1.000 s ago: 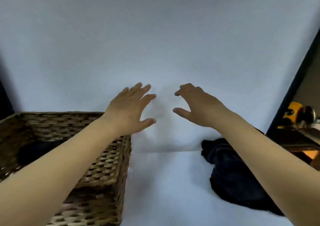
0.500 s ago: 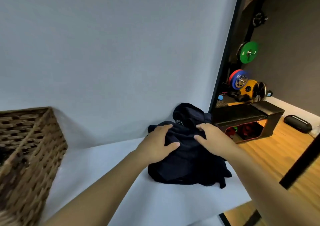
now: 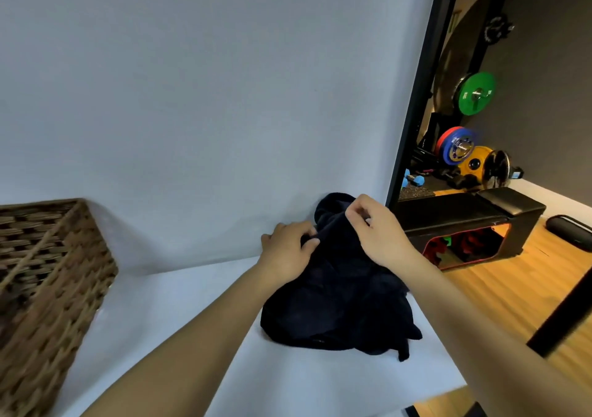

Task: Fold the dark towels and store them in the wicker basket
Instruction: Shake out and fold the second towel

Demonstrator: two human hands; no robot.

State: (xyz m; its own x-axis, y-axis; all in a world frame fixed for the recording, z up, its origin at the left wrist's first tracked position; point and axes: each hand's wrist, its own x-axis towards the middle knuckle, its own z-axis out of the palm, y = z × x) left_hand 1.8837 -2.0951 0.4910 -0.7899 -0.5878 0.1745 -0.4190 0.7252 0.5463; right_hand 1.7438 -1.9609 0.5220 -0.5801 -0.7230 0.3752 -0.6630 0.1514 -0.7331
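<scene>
Half a second ago both hands lay flat-ish on top of the heap of dark towels (image 3: 339,307); now they have moved to its far edge and taken hold. The right hand (image 3: 378,234) has its fingers curled, pinching a raised fold of cloth at about 12 o'clock on the heap, and that fold stands higher than before. The left hand (image 3: 288,250), at about 10 o'clock on the heap, grips the cloth beside it, thumb and fingers bent into the fabric. A second ago both hands were spread and empty in the air in front of the white backdrop (image 3: 208,96), so the reach is over and the pick-up has begun.

The heap sits on the white table (image 3: 179,330) at its right end, close to the backdrop, roughly at 4 o'clock in the view. The wicker basket (image 3: 48,275) stands well apart at 9 o'clock; its inside cannot be seen here.

My reading: the hands are searching out an edge or corner of one towel to lift it free and spread it for folding. How many towels make up the heap I cannot tell, since the dark cloth hides its seams. Beyond the table's right edge a black bench (image 3: 474,215) and coloured weight plates (image 3: 474,96) stand on a wooden floor
</scene>
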